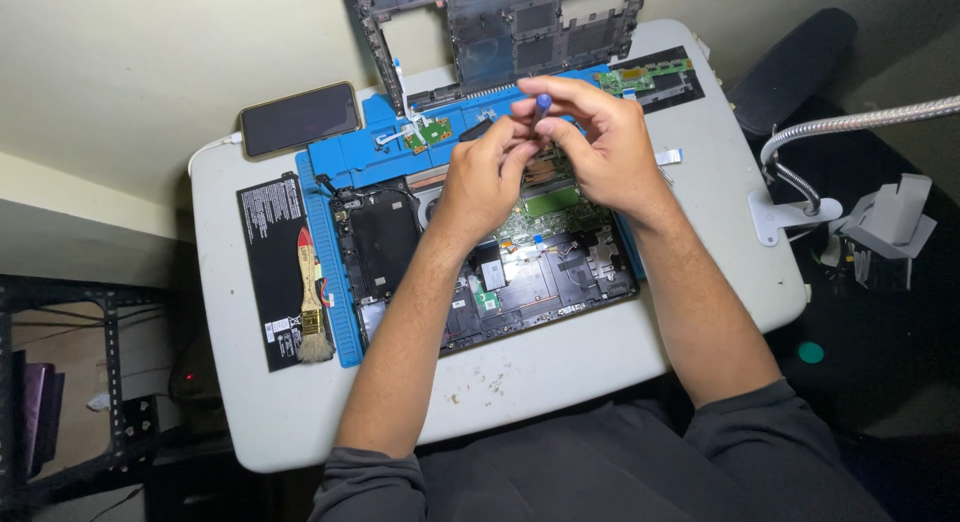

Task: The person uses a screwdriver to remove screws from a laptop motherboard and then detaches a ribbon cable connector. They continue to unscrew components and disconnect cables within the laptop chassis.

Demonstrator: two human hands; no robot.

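Bare tabletop (700, 242) lies right of the opened laptop (500, 272); a brush (310, 292) and phone (298, 118) crowd the left.

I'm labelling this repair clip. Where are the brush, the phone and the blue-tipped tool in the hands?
brush (309, 300): head view, on the middle of its wooden handle.
phone (299, 119): head view, on the centre of its dark screen.
blue-tipped tool (542, 104): head view, on the blue tip above the fingers.

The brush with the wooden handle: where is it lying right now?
In the head view the brush lies at the table's left, on the black battery pack, beside the blue mat's left edge.
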